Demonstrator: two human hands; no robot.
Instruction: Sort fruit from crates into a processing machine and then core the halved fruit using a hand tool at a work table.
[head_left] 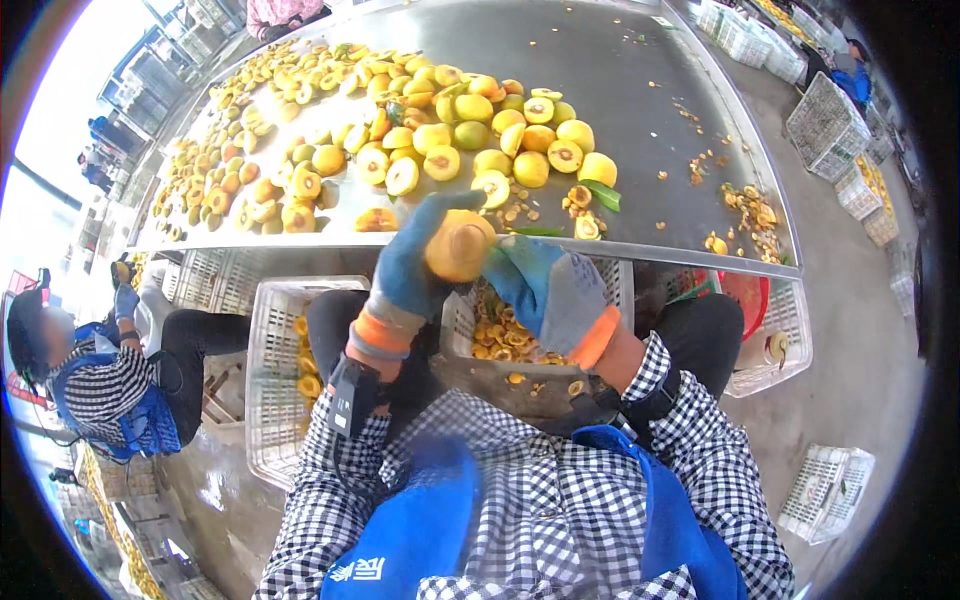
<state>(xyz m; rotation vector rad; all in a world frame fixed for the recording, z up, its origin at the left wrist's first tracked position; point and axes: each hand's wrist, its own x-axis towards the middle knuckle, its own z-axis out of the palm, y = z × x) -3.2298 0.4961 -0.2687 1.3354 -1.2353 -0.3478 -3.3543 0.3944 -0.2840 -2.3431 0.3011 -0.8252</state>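
Observation:
My left hand (408,262), in a blue and grey glove with an orange cuff, is closed around a yellow peach (460,246) just off the table's near edge. The peach's round end faces up. Against its right side is my right hand (552,290), gloved the same way, with fingers curled in; whatever they hold is hidden. Beyond the hands, whole and halved yellow peaches (440,110) lie heaped on the metal table (620,110). Between my knees, below the hands, a white crate (460,335) holds cut peach pieces (505,335).
Pits and scraps (750,210) litter the table's right corner. A white crate (270,400) with peach halves stands at my left, another crate (795,340) with a red basin (745,300) at my right. A co-worker (110,380) sits at far left. More crates (830,125) line the right side.

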